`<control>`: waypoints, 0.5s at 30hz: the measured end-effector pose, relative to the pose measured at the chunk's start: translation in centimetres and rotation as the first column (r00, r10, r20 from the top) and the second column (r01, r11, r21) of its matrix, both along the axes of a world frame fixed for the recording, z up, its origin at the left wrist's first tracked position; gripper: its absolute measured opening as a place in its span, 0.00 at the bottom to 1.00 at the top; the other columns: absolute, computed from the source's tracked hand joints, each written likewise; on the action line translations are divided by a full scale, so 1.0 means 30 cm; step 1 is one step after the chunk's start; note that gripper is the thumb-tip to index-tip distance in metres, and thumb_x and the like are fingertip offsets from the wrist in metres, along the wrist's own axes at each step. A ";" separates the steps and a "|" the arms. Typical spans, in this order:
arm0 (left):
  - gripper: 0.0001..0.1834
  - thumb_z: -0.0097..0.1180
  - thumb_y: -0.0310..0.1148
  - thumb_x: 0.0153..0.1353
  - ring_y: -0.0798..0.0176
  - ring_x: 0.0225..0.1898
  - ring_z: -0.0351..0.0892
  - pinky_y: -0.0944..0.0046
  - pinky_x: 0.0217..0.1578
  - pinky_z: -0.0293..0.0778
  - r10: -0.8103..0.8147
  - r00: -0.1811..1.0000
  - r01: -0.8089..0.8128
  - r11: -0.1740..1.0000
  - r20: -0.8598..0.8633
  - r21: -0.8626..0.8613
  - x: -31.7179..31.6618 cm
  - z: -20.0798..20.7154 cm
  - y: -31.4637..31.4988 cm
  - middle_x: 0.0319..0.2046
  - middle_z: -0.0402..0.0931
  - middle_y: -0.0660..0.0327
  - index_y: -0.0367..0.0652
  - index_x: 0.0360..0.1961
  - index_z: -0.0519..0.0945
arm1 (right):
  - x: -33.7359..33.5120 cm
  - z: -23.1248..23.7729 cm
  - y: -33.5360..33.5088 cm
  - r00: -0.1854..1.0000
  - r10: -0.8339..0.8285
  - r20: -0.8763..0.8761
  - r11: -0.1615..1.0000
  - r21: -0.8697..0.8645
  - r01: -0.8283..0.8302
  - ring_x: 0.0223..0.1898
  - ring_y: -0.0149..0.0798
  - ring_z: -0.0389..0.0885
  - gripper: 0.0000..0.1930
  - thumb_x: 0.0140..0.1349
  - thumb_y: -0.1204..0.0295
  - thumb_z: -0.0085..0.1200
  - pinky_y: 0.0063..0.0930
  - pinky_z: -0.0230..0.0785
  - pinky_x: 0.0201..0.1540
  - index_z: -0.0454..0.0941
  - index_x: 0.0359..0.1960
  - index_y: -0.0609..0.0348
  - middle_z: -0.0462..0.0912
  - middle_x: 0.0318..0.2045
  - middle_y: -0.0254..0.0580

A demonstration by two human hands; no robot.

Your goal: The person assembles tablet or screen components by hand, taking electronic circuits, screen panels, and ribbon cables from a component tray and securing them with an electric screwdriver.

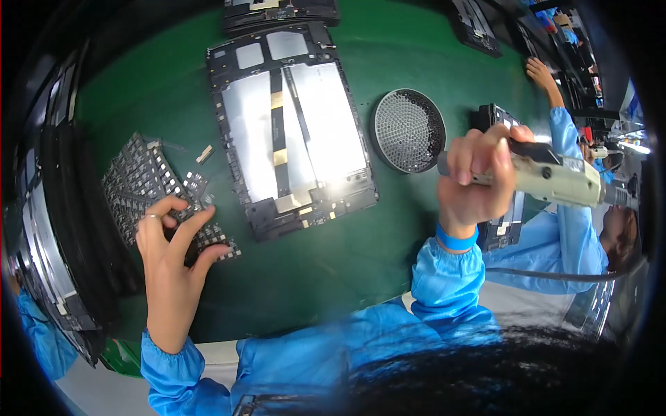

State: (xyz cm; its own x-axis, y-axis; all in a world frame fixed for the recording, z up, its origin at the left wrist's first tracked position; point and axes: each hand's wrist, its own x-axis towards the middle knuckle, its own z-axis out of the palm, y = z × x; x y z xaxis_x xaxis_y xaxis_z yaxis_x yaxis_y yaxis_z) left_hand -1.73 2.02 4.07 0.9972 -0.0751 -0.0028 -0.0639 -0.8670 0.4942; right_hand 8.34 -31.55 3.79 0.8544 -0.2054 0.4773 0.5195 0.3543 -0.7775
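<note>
My right hand (482, 170) is wrapped round a pale electric screwdriver (558, 179), raised at the right above the green table. Its dark tip end points left, toward a round grey dish (409, 130) of small dark screws. On the left, my left hand (173, 260) reaches over a pile of small dark parts with pale squares (142, 173). The thumb and fingers are spread, their tips touching the parts near the pile's edge. Between the hands lies an opened flat device (319, 125) with silver battery panels and a dark ribbon cable down its middle.
Another device (281, 10) lies at the far edge. Stacked dark panels (52, 208) line the left side. A small gold-tipped strip (205, 154) is beside the pile. At the right sits a co-worker in blue (555, 239), with a device (503, 222) partly behind my right hand.
</note>
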 end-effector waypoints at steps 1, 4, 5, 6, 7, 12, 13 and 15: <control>0.23 0.74 0.29 0.41 0.54 0.46 0.66 0.55 0.51 0.63 -0.014 1.000 0.014 1.000 0.022 -0.017 -0.009 -0.010 0.016 0.51 0.71 0.58 0.44 0.43 0.83 | -0.010 0.013 0.023 1.000 0.014 0.004 1.000 -0.002 -0.014 0.12 0.29 0.59 0.16 0.63 0.75 0.50 0.25 0.55 0.13 0.68 0.53 0.57 0.64 0.20 0.35; 0.20 0.74 0.29 0.42 0.53 0.49 0.68 0.55 0.52 0.62 -0.043 0.998 0.041 0.999 0.038 0.033 -0.020 0.002 0.025 0.51 0.72 0.57 0.45 0.39 0.82 | -0.020 0.014 0.064 0.993 0.108 0.043 0.994 0.020 -0.109 0.13 0.29 0.61 0.17 0.64 0.75 0.50 0.26 0.56 0.14 0.68 0.54 0.55 0.65 0.21 0.35; 0.19 0.74 0.29 0.43 0.50 0.53 0.69 0.53 0.54 0.60 -0.057 0.997 0.056 0.998 0.044 0.023 -0.019 0.002 0.033 0.52 0.72 0.57 0.46 0.38 0.80 | -0.036 0.014 0.085 0.998 0.060 -0.001 0.997 0.043 -0.060 0.14 0.29 0.62 0.17 0.65 0.74 0.50 0.25 0.57 0.15 0.68 0.56 0.54 0.67 0.23 0.35; 0.19 0.73 0.29 0.43 0.50 0.56 0.70 0.53 0.55 0.59 -0.081 0.995 0.081 0.997 0.059 -0.005 -0.006 0.007 0.025 0.52 0.73 0.58 0.46 0.38 0.79 | -0.037 0.025 0.073 0.991 0.131 -0.003 0.991 0.038 -0.131 0.14 0.28 0.62 0.17 0.66 0.74 0.50 0.24 0.56 0.17 0.69 0.56 0.53 0.68 0.24 0.33; 0.20 0.73 0.29 0.44 0.50 0.56 0.70 0.53 0.56 0.58 -0.110 0.993 0.112 0.992 0.034 -0.062 0.009 0.017 0.021 0.52 0.73 0.59 0.46 0.38 0.78 | -0.050 0.042 0.064 0.989 0.146 -0.010 0.989 0.021 -0.146 0.14 0.28 0.62 0.16 0.66 0.73 0.49 0.23 0.55 0.17 0.70 0.56 0.53 0.67 0.23 0.33; 0.18 0.71 0.30 0.50 0.60 0.50 0.76 0.51 0.56 0.54 -0.178 0.984 0.178 0.980 0.006 -0.088 0.007 0.014 0.043 0.39 0.80 0.66 0.46 0.41 0.77 | -0.051 0.047 0.101 0.982 0.188 0.017 0.981 -0.049 -0.187 0.15 0.27 0.61 0.15 0.67 0.73 0.48 0.23 0.54 0.17 0.70 0.55 0.56 0.65 0.21 0.32; 0.18 0.71 0.30 0.50 0.60 0.50 0.76 0.51 0.56 0.54 -0.168 0.986 0.168 0.983 0.005 -0.080 0.011 0.021 0.044 0.39 0.80 0.66 0.46 0.41 0.77 | -0.050 0.047 0.106 0.981 0.195 0.020 0.979 -0.070 -0.193 0.14 0.27 0.61 0.14 0.67 0.73 0.48 0.23 0.54 0.17 0.70 0.54 0.57 0.65 0.21 0.32; 0.13 0.68 0.29 0.54 0.63 0.45 0.79 0.52 0.53 0.54 -0.135 0.989 0.121 0.974 -0.062 -0.191 0.020 0.032 0.046 0.35 0.82 0.68 0.45 0.39 0.79 | -0.051 0.048 0.120 0.979 0.204 0.024 0.975 -0.091 -0.201 0.14 0.27 0.61 0.14 0.67 0.73 0.48 0.24 0.54 0.17 0.70 0.54 0.57 0.65 0.21 0.33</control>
